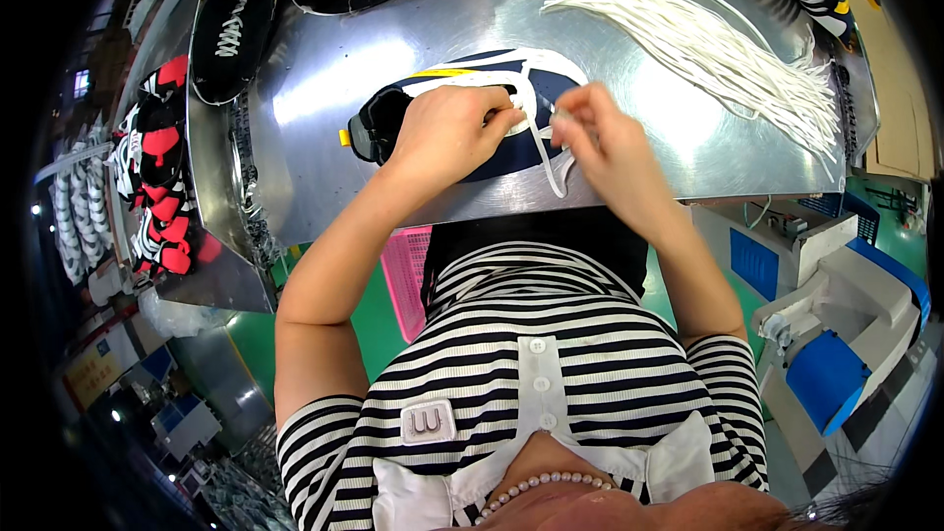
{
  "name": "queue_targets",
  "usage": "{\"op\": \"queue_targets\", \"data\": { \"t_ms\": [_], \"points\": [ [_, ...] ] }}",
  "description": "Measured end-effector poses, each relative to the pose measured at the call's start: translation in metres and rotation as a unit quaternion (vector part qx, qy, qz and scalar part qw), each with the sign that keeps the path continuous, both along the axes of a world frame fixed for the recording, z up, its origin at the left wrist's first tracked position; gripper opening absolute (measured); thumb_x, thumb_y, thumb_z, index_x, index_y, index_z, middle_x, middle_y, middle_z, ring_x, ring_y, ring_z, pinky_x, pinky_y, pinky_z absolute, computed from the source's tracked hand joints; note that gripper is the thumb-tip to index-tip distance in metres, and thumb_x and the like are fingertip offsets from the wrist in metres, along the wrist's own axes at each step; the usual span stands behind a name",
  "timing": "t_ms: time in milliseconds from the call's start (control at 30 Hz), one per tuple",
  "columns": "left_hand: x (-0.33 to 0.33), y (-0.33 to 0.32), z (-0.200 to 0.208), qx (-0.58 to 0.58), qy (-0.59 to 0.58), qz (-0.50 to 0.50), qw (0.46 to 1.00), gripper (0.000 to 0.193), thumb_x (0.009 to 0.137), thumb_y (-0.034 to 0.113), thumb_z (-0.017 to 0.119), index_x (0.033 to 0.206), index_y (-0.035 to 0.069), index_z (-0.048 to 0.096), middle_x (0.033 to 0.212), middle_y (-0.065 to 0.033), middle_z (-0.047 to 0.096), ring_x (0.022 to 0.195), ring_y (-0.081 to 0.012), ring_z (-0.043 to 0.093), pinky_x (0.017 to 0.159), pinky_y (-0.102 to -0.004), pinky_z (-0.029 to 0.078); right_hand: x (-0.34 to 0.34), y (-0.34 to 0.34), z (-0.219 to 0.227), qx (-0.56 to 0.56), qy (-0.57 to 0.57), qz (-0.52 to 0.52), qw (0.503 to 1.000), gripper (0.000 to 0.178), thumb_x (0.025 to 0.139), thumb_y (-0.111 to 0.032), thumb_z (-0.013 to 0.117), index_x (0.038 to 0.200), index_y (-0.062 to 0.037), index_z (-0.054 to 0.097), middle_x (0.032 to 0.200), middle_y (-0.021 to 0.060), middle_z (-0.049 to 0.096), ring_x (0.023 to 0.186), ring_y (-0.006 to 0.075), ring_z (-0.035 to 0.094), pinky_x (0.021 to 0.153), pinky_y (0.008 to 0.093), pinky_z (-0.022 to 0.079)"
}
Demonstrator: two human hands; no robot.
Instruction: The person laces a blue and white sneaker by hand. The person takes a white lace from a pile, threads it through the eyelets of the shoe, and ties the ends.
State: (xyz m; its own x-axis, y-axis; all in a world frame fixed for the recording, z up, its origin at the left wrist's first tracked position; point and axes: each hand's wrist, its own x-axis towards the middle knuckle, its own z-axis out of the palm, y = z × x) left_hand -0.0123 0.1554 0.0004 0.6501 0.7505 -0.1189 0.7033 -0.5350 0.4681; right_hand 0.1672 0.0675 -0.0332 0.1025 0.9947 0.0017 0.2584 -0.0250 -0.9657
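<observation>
A navy shoe (497,169) with white stripes and a yellow strip lies on the metal table, heel to the left and toe to the right. A white shoelace (537,130) runs across its lacing area, and a loop of it hangs over the near side. My left hand (447,133) lies over the shoe's opening, with thumb and forefinger closed at the edge by the eyelets. Beside the toe, my right hand (612,152) has its fingertips pinched at the shoelace; the exact grip is slightly blurred.
A bundle of white laces (678,39) lies at the far right of the metal table (324,172). Dark shoes, including a laced black shoe (228,34), stand at the far left. Red, black and white shoe pieces (162,167) hang left. Below the table is a pink basket (403,280).
</observation>
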Motion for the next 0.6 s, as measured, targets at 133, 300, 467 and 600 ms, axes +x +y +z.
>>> {"op": "queue_targets", "data": {
  "t_ms": [133,300,467,600],
  "points": [
    [0.001,0.001,-0.003,-0.018,-0.014,0.001,1.000,0.024,0.088,0.029,0.065,0.084,0.006,0.070,0.069,-0.0119,0.064,0.063,-0.0295,0.061,0.060,-0.0383,0.047,0.000,-0.020,-0.006,-0.009,-0.016,0.037,0.999,0.015,0.089,-0.010,0.064,0.094,0.0008,0.055,0.075,0.0155,0.066,0.067,0.0289,0.067,0.061,0.0342,0.050],
    [0.000,0.000,-0.003,-0.025,-0.010,0.000,1.000,0.022,0.087,0.026,0.066,0.084,0.004,0.070,0.068,-0.0120,0.063,0.060,-0.0270,0.059,0.059,-0.0356,0.045,-0.005,-0.015,-0.011,0.012,-0.031,0.038,0.999,0.012,0.088,-0.010,0.065,0.090,-0.0008,0.057,0.070,0.0141,0.067,0.065,0.0290,0.067,0.058,0.0354,0.050],
    [-0.004,-0.008,-0.002,-0.054,-0.076,-0.047,0.995,0.020,0.084,0.017,0.069,0.096,0.001,0.069,0.086,-0.0153,0.067,0.076,-0.0299,0.065,0.069,-0.0366,0.050,0.002,-0.014,-0.015,-0.002,-0.120,0.062,0.991,0.015,0.088,-0.013,0.064,0.086,-0.0018,0.055,0.068,0.0159,0.065,0.065,0.0341,0.066,0.058,0.0410,0.050],
    [-0.006,-0.024,-0.003,-0.033,-0.086,-0.108,0.990,0.027,0.080,0.006,0.067,0.106,-0.001,0.066,0.096,-0.0162,0.066,0.086,-0.0342,0.064,0.075,-0.0384,0.051,-0.010,-0.011,-0.025,0.014,-0.174,0.058,0.983,0.015,0.088,-0.013,0.062,0.090,-0.0014,0.052,0.068,0.0196,0.064,0.067,0.0387,0.065,0.060,0.0464,0.050]
  ]
}}
